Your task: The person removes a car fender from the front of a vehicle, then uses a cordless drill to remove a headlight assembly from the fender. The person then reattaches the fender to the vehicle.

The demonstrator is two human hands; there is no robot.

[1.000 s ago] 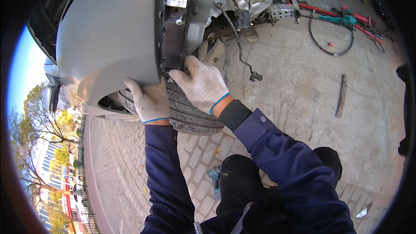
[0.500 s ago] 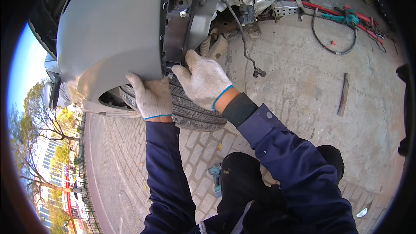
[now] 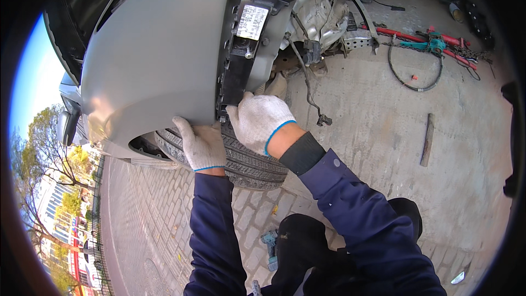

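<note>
Both my hands wear off-white knit gloves with blue cuffs. A grey car fender (image 3: 159, 49) fills the upper left, above a black tire (image 3: 249, 161). My left hand (image 3: 201, 145) grips the fender's lower edge, thumb on the outer face and fingers hidden behind it. Along the fender's front edge runs a black plastic bracket (image 3: 235, 77) with a white label (image 3: 252, 22). At the bracket's lower end, my right hand (image 3: 260, 123) is closed, its thumb and fingertips pinching there. The exact spot under the fingertips is partly hidden.
A loose cable with a connector (image 3: 324, 120) hangs from the exposed front end. On the concrete lie a red and teal chain tool (image 3: 435, 44), a black cable loop (image 3: 419, 89) and a flat strip (image 3: 427, 140). A teal power drill (image 3: 270, 246) rests on the paving near my knee.
My view has shifted, so the fender, bracket and tire sit lower in the picture. Both hands stay at the fender's lower front corner; the right fingers look drawn closer together.
</note>
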